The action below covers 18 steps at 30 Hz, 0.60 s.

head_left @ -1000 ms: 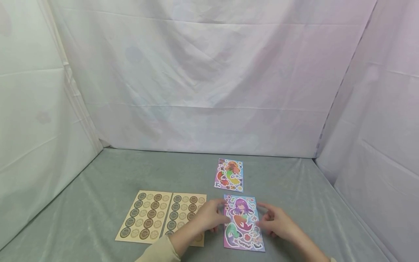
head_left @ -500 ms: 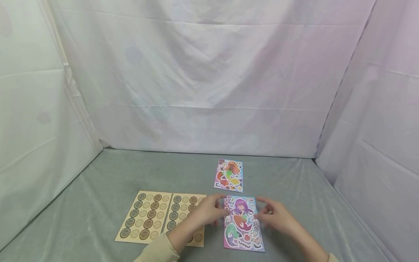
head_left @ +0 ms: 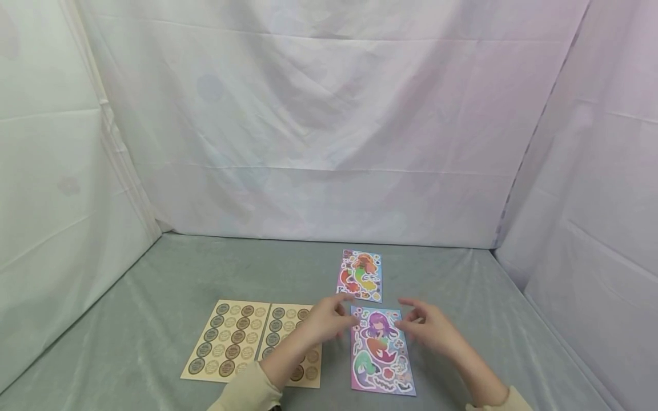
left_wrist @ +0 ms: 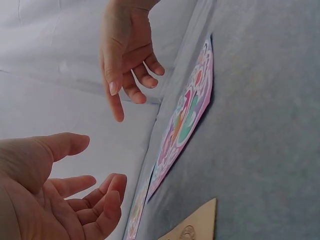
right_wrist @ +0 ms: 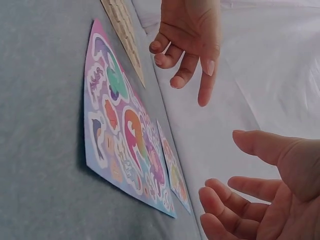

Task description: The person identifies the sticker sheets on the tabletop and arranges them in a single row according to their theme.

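Note:
A sticker sheet with a purple-haired mermaid (head_left: 377, 348) lies flat on the grey cloth. My left hand (head_left: 324, 321) hovers at its far left corner, thumb and fingers apart and holding nothing. Over the far right corner is my right hand (head_left: 430, 330), its fingers loosely bent with nothing between them. Both wrist views show the hands raised off the sheet (right_wrist: 115, 110) and facing each other. Just behind lies a second mermaid sticker sheet (head_left: 361, 277), in orange and green; my left fingertips overlap its near left corner in the head view.
To the left lie two tan sheets of round seal stickers, one farther left (head_left: 226, 339) and one (head_left: 280, 326) partly covered by my left forearm. White curtains (head_left: 319, 200) enclose the grey cloth surface (head_left: 442, 279) at the back and sides.
Both hands have come off the near mermaid sheet's side edges and moved up and away from me, toward its far corners. The sheets have stayed in place.

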Each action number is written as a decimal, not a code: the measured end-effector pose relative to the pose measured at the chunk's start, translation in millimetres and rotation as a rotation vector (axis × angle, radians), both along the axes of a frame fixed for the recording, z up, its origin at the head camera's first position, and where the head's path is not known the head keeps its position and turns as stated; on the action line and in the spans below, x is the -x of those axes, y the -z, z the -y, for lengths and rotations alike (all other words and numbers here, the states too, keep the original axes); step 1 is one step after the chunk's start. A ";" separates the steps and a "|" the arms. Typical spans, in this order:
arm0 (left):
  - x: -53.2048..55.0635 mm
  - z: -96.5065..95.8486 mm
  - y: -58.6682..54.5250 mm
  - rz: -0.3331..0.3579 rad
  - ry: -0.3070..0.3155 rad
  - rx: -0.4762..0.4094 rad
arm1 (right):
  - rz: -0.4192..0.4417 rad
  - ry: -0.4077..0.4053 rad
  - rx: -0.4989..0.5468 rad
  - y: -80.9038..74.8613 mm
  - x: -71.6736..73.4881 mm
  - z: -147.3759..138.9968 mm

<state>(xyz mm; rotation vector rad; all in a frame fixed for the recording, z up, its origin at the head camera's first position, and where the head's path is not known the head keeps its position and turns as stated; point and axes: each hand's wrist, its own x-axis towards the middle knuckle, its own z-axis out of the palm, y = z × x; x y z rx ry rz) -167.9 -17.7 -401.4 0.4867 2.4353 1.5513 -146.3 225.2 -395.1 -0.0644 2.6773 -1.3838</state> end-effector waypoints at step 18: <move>19.4 4.2 -3.2 -0.045 -0.083 -0.023 | -0.072 0.106 -0.024 0.0 17.4 5.5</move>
